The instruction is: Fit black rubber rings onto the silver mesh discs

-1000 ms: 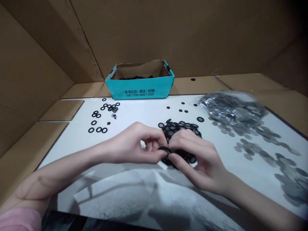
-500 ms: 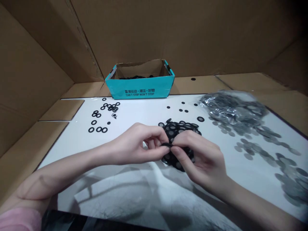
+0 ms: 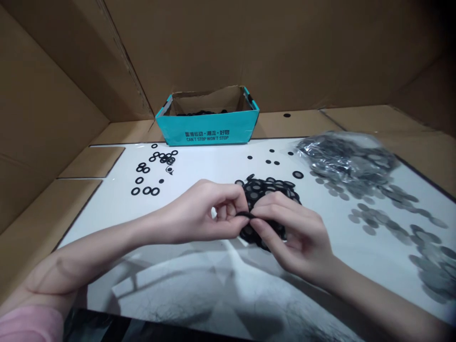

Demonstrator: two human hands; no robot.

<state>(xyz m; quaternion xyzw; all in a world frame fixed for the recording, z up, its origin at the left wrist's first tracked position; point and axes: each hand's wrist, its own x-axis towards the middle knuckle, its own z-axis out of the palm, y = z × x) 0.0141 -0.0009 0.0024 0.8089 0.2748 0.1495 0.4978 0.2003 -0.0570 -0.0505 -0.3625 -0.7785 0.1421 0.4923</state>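
Between my two hands, just in front of a pile, is a small black ring [image 3: 244, 214], seen nearly edge-on. My left hand [image 3: 210, 213] pinches its left side between thumb and forefinger, the other fingers curled in. On its right side, the thumb and fingertips of my right hand [image 3: 295, 228] close on it. Fingertips hide much of the ring, and I cannot tell whether a disc sits inside it. Behind and beneath my hands lies the pile of black rings with grey centres [image 3: 265, 186], partly covered by my right hand.
A turquoise box [image 3: 208, 129] with black pieces inside stands at the back. Loose black rings [image 3: 147, 190] lie on the left of the white table. To the right are a clear plastic bag [image 3: 344, 156] and scattered grey translucent discs [image 3: 377, 218]. Cardboard walls [image 3: 302, 52] surround the table.
The black ring has turned from a tilted face to nearly edge-on, and the fingertips of both hands have drawn closer together around it. The pile and loose pieces look the same.
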